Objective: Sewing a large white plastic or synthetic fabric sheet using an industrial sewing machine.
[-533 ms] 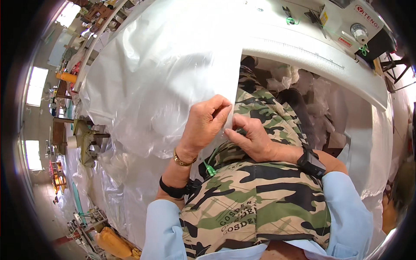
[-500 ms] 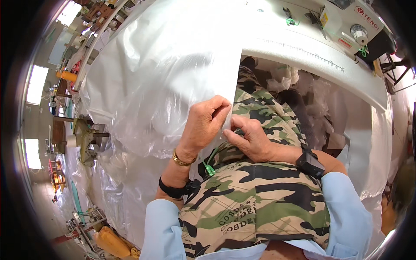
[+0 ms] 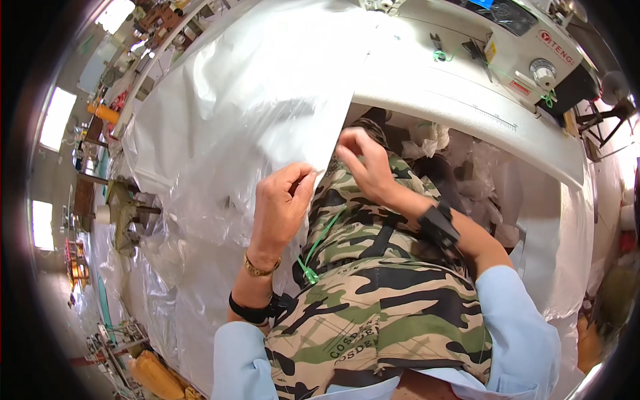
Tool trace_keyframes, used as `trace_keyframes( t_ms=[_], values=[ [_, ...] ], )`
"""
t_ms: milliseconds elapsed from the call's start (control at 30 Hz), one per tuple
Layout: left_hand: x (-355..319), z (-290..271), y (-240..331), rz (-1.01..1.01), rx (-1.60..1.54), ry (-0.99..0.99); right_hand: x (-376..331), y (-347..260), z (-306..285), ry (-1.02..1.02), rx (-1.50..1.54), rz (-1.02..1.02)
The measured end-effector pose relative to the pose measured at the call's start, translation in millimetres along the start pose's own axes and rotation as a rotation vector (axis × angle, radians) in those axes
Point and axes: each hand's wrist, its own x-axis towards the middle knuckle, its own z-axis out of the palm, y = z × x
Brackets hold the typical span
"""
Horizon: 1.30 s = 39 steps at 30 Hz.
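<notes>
hands: 2. left hand (image 3: 280, 207), right hand (image 3: 367, 167), both over the lap, close but not touching
sheet count: 1 clear plastic sheet (image 3: 253, 113) in hand; more plastic spills down the left side, can't count layers
sheet place: draped from the far table edge down to the lap, left of centre
sheet axis: long run goes far-left to near-right; the worked corner points near-right, at the hands
left grip: thumb and fingers pressed together, pinching the sheet's near corner edge
right grip: fingers curled, fingertips (image 3: 347, 150) just beside the sheet's right edge; can't tell if they actually nip it
wrists: gold bracelet (image 3: 261, 267) plus black band (image 3: 250, 310) on left, black watch (image 3: 440, 227) on right
lap: camo apron (image 3: 380, 300), 1 green tag (image 3: 313, 250) lying on it, long axis far-right to near-left
far: 1 white sewing machine (image 3: 533, 53) on white table (image 3: 467, 107), far right
table bits: green thread scraps (image 3: 548, 99) near the machine's knob
under table: crumpled plastic wads (image 3: 427, 137), right of the right hand
left edge: dark metal stand (image 3: 130, 213) behind the plastic, yellow object (image 3: 157, 377) near-left on floor
in the way: the sheet covers most of the table's left half and hides what's under it
</notes>
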Motion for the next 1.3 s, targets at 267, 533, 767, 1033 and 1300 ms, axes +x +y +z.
trace_keyframes(
  t_ms=[267,533,767,1033,1300],
  values=[
    [2.9,10.0,20.7,0.300,0.271,-0.072,21.2,30.2,63.2,-0.579,-0.073,-0.659],
    [-14.5,34.3,-18.2,0.285,0.345,-0.070,63.8,-56.1,-73.7,-0.687,-0.873,-0.179],
    [-19.4,41.7,-27.1,0.232,0.242,-0.096,148.5,-16.5,-119.1,-0.093,-0.977,-0.590],
    [-32.5,50.0,-32.1,0.239,0.082,-0.025,180.3,4.5,-125.0,-0.097,-0.916,-0.441],
    [-16.2,56.6,-40.4,0.181,0.109,-0.139,185.3,-4.4,-127.8,-0.263,-1.024,-0.294]
  ],
)
